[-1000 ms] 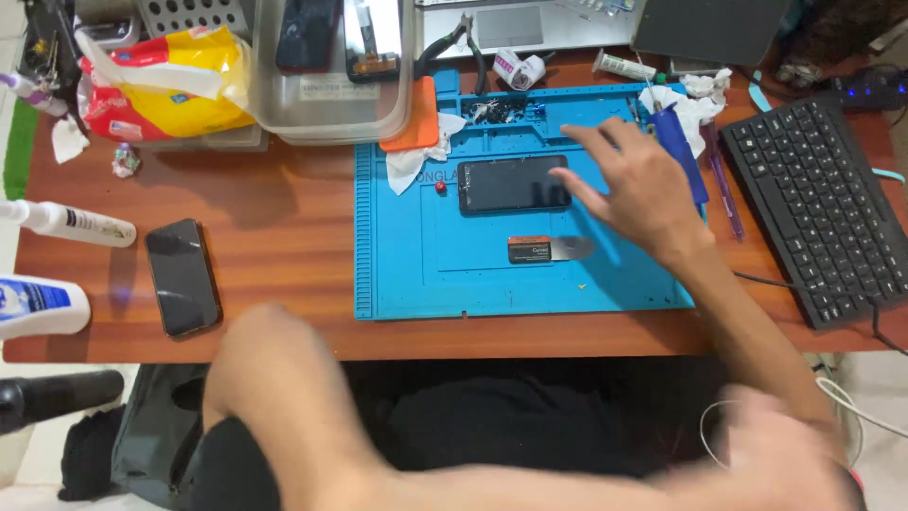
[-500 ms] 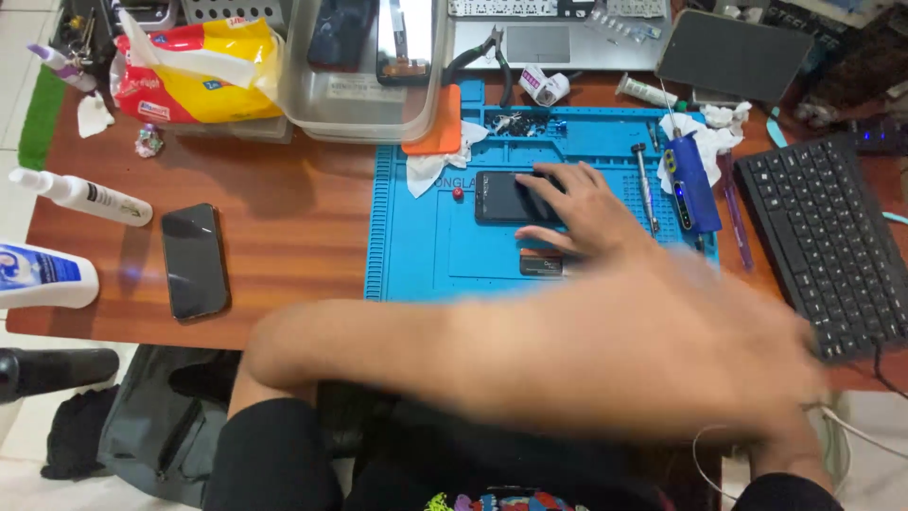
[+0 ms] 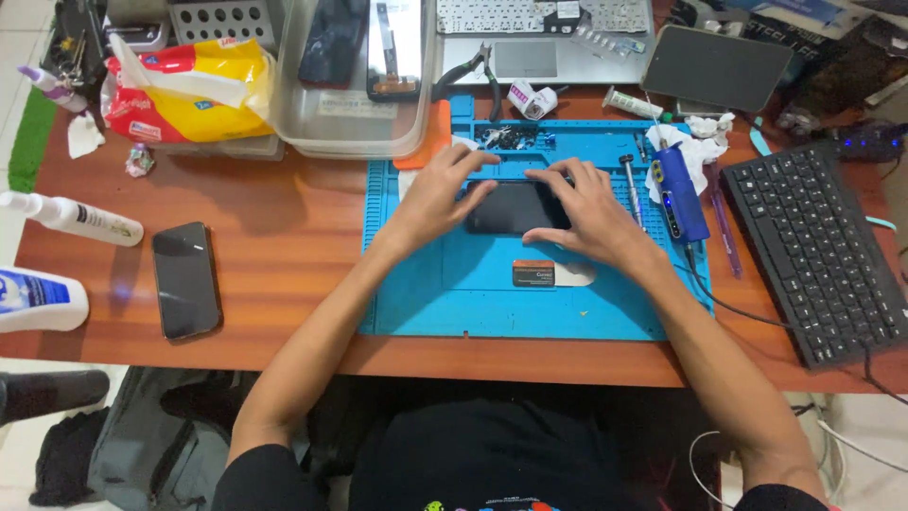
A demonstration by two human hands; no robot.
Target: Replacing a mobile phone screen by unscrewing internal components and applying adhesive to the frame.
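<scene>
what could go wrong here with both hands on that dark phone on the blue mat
1. Small loose parts lie on the blue mat just above the dark phone; the left hand or right hand might scatter them.
2. The blue powered tool and the thin screwdriver lie right beside the right hand, so a sideways move may knock them.
3. The tool's cable runs close by the right forearm and could snag.

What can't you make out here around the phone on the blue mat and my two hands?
Head view only:
- dark phone: both ends covered by the left hand and right hand.
- Grip: fingertips rest on it; whether they clamp is unclear.
- small parts on the blue mat: too small to identify.
</scene>
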